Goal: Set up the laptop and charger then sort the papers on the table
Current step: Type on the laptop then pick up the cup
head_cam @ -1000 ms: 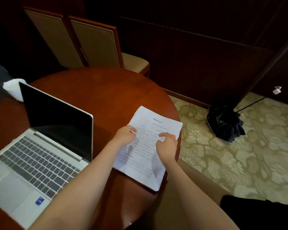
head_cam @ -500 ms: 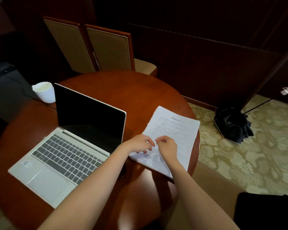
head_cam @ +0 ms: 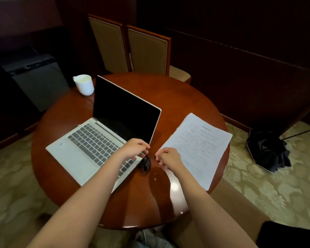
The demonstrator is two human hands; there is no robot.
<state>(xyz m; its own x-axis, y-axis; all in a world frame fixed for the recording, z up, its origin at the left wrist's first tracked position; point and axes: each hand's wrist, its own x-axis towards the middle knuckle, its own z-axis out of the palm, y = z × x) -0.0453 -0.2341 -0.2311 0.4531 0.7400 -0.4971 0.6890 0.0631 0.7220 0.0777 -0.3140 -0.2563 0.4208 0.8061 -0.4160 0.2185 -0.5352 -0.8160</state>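
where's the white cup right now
In the head view the white cup stands at the far left edge of the round table, just left of the open laptop screen.

Dim room, walls lost in shadow; brightest on the carpet and papers at right; glare streaks the polished surface; wide-angle lens bends the edges, print too soft to read

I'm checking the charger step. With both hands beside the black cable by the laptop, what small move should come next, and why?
Probably lift the black cable, coiled on the table between laptop and papers, toward the laptop's side. The left hand and right hand flank it, and the screen is dark.
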